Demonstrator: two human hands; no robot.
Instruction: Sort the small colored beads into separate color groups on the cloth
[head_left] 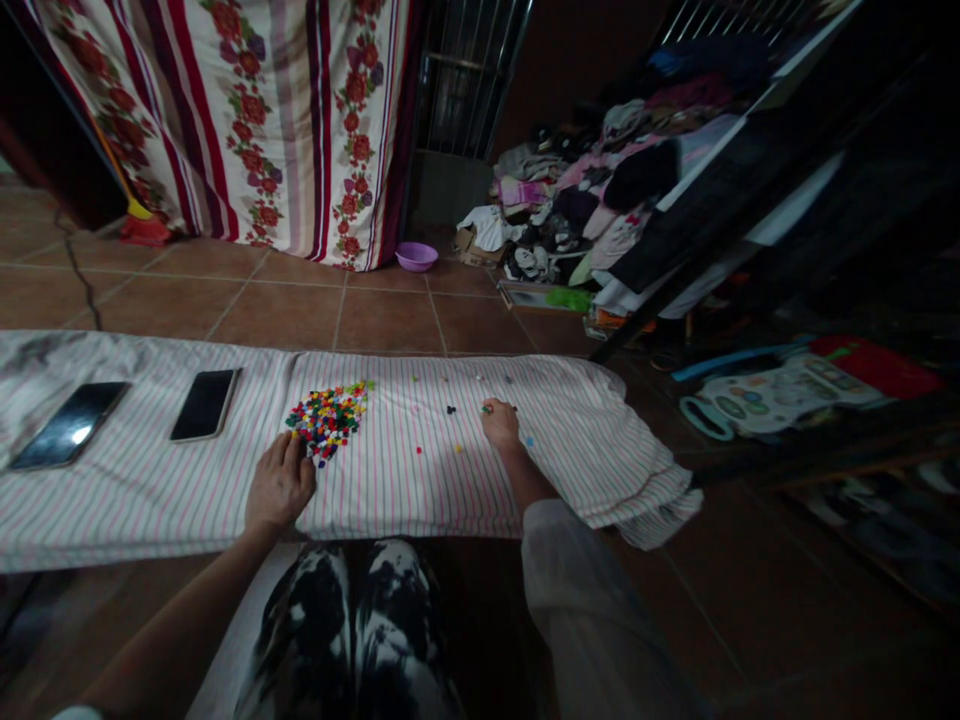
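Observation:
A pile of small multicoloured pieces (330,418), perhaps beads, lies on a striped cloth (390,500). My left hand (281,482) rests palm down at the pile's near left edge, fingers stretched out and touching the nearest pieces. To the right, my right hand (500,422) is closed in a pinch low over the cloth, with a small green piece (487,408) at its fingertips. Sorted apart on the cloth are a few black pieces (451,409), a red piece (418,450), a yellow piece (459,449) and a blue piece (530,441). Several pale pieces sit along the far side.
Two phones, a nearer-centre one (205,405) and a larger one (71,425), lie on the cloth at left. Beyond are a floral curtain (292,130), a purple basin (416,257) and heaped clothes (577,190). A dark slanted post (675,290) stands at right.

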